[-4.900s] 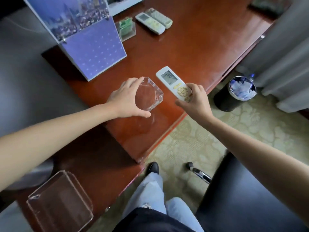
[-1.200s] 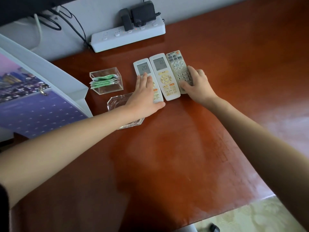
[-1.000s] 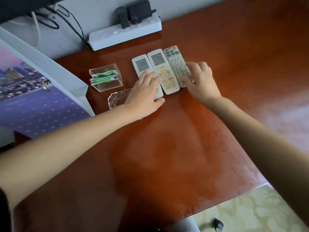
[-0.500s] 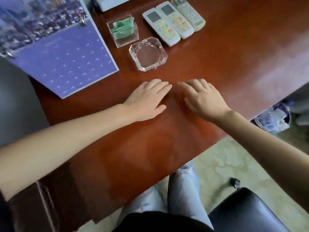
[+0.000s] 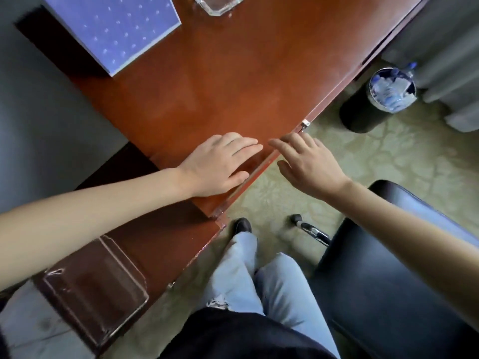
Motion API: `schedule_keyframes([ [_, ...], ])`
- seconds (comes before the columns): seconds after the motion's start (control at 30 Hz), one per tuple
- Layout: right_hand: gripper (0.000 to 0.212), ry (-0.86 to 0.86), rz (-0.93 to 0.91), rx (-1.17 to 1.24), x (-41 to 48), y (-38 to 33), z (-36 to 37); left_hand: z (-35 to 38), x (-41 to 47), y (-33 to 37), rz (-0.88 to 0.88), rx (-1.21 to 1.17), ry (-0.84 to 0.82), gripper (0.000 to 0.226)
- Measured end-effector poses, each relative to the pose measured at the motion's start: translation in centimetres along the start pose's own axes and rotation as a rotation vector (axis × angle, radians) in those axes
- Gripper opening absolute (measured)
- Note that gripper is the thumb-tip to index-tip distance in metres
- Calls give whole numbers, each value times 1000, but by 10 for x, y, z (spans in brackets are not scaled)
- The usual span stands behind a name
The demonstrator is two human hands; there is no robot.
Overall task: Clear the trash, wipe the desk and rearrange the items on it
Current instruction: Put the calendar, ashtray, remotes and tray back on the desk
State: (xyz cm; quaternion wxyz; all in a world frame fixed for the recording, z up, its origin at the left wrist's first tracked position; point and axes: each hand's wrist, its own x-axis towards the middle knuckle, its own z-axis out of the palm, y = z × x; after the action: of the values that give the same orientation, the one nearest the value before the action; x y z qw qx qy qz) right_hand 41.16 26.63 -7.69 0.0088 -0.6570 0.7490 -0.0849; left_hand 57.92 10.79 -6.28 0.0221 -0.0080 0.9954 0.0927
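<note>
At the near edge of the desk [image 5: 233, 73], left hand [image 5: 217, 167] flat on it, fingers straight; right hand [image 5: 308, 164] just past the edge, fingers spread, empty

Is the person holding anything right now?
No: the left hand lies flat on the desk, and the right hand is spread open at its edge, both empty.

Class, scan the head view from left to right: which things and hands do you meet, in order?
clear stand → left hand → right hand → bin
</note>
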Motion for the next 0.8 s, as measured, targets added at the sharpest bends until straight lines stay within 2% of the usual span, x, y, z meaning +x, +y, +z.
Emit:
schedule_keyframes([
  [0.3,47,-13,1,79,-78,-119,29,43,-159,43,-15,43,11,56],
  [0.47,48,-76,-10,62,-114,-207,66,77,-261,52,-100,36,-80,59],
  [0.67,47,-161,8,125,-115,-311,119,115,-363,17,-246,38,-211,64],
  [0.8,44,-145,13,140,-91,-361,158,137,-410,-30,-267,54,-209,64],
])
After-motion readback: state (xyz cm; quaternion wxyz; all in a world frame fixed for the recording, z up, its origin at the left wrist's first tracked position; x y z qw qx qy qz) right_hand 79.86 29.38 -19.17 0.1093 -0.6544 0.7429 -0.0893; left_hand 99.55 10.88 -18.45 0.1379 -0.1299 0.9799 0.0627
